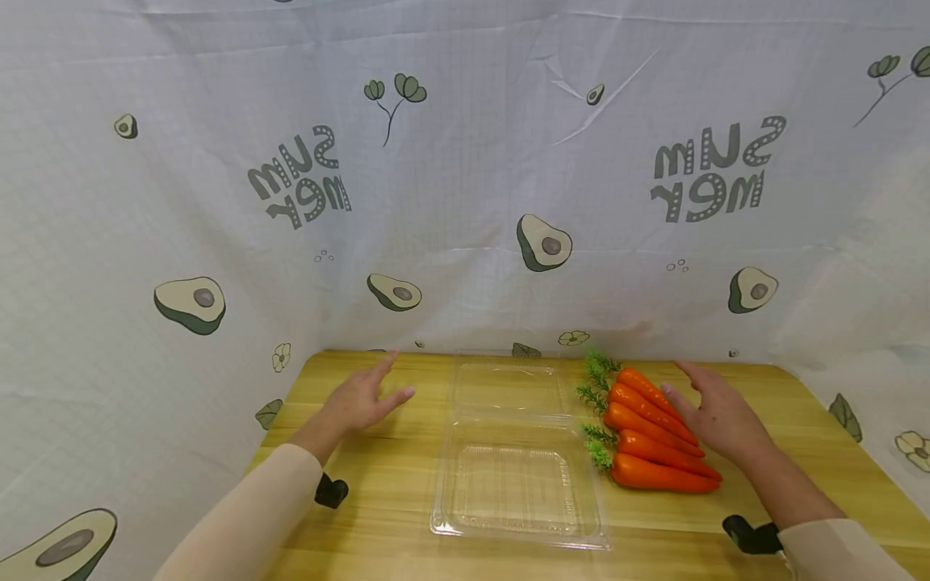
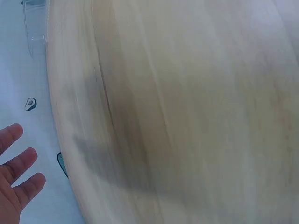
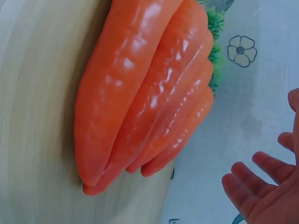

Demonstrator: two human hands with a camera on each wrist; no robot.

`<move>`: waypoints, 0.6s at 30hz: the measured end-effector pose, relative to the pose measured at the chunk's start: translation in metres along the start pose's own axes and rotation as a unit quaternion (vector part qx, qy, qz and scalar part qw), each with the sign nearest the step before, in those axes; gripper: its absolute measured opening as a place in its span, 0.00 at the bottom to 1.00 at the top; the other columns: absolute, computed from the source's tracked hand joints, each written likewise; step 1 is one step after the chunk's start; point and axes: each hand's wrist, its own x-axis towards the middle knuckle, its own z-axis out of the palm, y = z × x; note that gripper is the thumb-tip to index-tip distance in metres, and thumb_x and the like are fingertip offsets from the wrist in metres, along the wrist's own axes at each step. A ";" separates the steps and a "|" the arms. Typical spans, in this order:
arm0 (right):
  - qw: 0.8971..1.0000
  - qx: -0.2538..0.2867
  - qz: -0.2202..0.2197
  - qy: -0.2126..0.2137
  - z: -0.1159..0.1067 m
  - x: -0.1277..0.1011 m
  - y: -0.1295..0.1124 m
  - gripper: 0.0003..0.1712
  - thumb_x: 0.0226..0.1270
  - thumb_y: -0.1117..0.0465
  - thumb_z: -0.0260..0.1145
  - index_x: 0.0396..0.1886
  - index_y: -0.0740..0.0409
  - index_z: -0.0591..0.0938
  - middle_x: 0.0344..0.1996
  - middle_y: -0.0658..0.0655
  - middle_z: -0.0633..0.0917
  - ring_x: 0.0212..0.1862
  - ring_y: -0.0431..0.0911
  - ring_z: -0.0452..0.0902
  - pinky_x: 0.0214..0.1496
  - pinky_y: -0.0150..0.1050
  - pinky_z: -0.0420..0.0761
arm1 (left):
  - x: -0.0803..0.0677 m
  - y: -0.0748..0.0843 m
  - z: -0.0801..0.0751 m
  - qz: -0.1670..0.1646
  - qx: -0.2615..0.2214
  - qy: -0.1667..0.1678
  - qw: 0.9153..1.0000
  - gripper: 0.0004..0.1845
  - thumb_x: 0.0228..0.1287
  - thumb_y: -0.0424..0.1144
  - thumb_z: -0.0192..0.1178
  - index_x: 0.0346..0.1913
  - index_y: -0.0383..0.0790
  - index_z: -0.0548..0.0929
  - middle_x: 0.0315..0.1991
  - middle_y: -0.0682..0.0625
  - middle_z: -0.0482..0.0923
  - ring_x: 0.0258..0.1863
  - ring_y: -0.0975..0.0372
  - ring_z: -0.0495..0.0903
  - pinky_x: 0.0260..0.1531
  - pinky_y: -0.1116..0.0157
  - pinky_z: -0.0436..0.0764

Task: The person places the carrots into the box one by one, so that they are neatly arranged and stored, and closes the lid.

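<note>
A clear plastic clamshell box (image 1: 517, 452) lies open at the middle of the wooden table (image 1: 392, 484). Right of it lie several orange toy carrots (image 1: 654, 432) with green tops, side by side; they fill the right wrist view (image 3: 145, 93). My right hand (image 1: 715, 415) hovers just over the carrots' thick ends with fingers straight, holding nothing; its fingers (image 3: 261, 186) show at the lower right of the right wrist view. My left hand (image 1: 363, 397) hovers above the table left of the box, fingers spread, empty. Its fingertips (image 2: 18, 172) show in the left wrist view.
A white cloth printed with avocados (image 1: 465, 186) hangs behind and to both sides of the table. Black wrist mounts (image 1: 330, 490) sit on both forearms. Bare wood lies left of the box and along the front edge.
</note>
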 end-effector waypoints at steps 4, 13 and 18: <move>1.000 0.014 0.003 -0.002 0.000 -0.003 -0.005 0.47 0.79 0.35 0.49 0.79 0.67 0.56 0.67 0.81 0.67 0.62 0.76 0.68 0.55 0.74 0.75 | -0.002 0.004 0.004 -0.006 -0.029 -0.006 1.000 0.47 0.71 0.73 0.46 0.84 0.58 0.44 0.73 0.42 0.72 0.72 0.39 0.69 0.69 0.35 0.68; 0.999 0.041 0.003 -0.011 0.001 -0.006 -0.012 0.46 0.80 0.37 0.50 0.81 0.64 0.55 0.68 0.79 0.69 0.64 0.76 0.69 0.56 0.72 0.77 | -0.005 0.012 0.013 -0.006 -0.075 -0.007 0.997 0.46 0.70 0.72 0.48 0.83 0.62 0.45 0.70 0.47 0.76 0.70 0.42 0.72 0.69 0.36 0.68; 0.998 0.061 -0.005 -0.013 0.002 -0.011 -0.014 0.44 0.80 0.37 0.50 0.80 0.64 0.56 0.67 0.79 0.72 0.64 0.76 0.71 0.56 0.70 0.78 | -0.008 0.017 0.016 -0.006 -0.094 -0.015 0.995 0.45 0.70 0.72 0.50 0.83 0.63 0.46 0.69 0.48 0.77 0.68 0.44 0.76 0.69 0.37 0.69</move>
